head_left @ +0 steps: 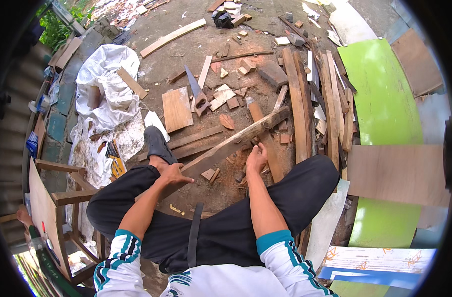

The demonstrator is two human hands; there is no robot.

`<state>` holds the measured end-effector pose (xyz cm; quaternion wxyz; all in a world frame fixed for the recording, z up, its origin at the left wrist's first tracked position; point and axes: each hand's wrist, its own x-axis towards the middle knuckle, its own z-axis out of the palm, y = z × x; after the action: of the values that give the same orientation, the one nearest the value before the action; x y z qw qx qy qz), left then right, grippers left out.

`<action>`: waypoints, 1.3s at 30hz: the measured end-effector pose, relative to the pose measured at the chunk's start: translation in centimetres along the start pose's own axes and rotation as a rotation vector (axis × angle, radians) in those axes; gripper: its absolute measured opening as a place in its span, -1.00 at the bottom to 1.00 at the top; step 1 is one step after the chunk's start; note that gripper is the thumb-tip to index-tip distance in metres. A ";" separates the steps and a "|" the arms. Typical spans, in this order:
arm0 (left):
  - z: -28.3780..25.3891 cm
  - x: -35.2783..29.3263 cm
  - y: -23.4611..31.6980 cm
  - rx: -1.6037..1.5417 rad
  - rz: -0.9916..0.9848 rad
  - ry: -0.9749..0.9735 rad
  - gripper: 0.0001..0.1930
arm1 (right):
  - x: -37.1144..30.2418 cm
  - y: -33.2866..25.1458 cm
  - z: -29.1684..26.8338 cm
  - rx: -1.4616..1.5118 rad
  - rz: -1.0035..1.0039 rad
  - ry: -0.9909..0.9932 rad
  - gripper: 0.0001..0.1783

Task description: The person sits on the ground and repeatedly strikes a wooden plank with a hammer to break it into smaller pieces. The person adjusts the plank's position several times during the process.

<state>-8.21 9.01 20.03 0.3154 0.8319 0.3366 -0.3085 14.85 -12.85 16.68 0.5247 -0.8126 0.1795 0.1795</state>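
Observation:
A long, weathered wooden plank [226, 148] slants across in front of me, its near end by my left thigh and its far end up to the right. My left hand [172, 175] grips it near the lower end, thumb stretched along it. Beside the plank's lower edge, my right hand [257, 157] has its fingers curled and pinched at a small dark thing I cannot make out. A second brown board [272, 153] passes under the plank, just right of that hand. Beyond the plank lie a handsaw [197, 93] with a wooden handle and a square plywood piece [177, 109].
Long boards [296, 104] are stacked at the right, beside green sheets [384, 94] and a plywood panel [396, 173]. White sacking [104, 74] lies at the left, above a wooden frame [70, 198]. Offcuts and sawdust litter the ground [161, 64]. Another person's limb [24, 216] shows at the left edge.

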 end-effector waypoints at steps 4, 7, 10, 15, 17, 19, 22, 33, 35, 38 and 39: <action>4.2 2.4 -1.7 -0.138 -0.021 -0.033 0.17 | 3.4 4.8 1.0 0.073 -0.109 -0.019 -0.60; 5.1 3.3 -2.8 -0.155 -0.095 -0.059 0.18 | 3.4 6.5 1.3 -0.010 -0.219 -0.090 -0.61; 6.3 4.9 -3.7 -0.158 -0.114 -0.102 0.19 | 4.6 9.5 1.4 -0.199 -0.173 -0.069 -0.60; 6.5 5.4 -3.0 -0.141 -0.175 -0.207 0.22 | 3.6 9.2 1.1 -0.468 -0.207 -0.255 -0.59; 5.3 5.1 -1.5 -0.134 -0.203 -0.244 0.22 | 3.7 9.2 1.3 -0.691 -0.155 -0.277 -0.58; 4.6 5.0 -1.3 -0.150 -0.221 -0.291 0.24 | 1.0 8.3 2.6 -0.980 -0.096 -0.242 -0.58; 4.5 5.6 -2.2 -0.232 -0.217 -0.322 0.28 | -0.6 6.4 3.7 -0.700 0.352 -0.383 -0.51; 6.1 7.3 -3.5 -0.409 -0.171 -0.441 0.27 | 5.6 11.1 0.3 -0.373 1.114 -0.499 -0.70; 7.4 8.4 -4.8 -0.439 -0.201 -0.438 0.24 | 5.6 11.0 -0.5 -0.356 1.155 -0.628 -0.84; 9.4 9.9 -6.3 -0.481 -0.266 -0.451 0.18 | 5.6 11.4 -1.1 -0.338 1.074 -0.739 -0.82; 9.6 10.0 -6.0 -0.476 -0.276 -0.450 0.18 | 5.7 11.7 -1.3 -0.328 1.094 -0.722 -0.82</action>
<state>-9.80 9.08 4.98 0.5221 0.5929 0.4306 -0.4365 14.33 -19.11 5.27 0.2553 -0.5628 0.3488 0.7045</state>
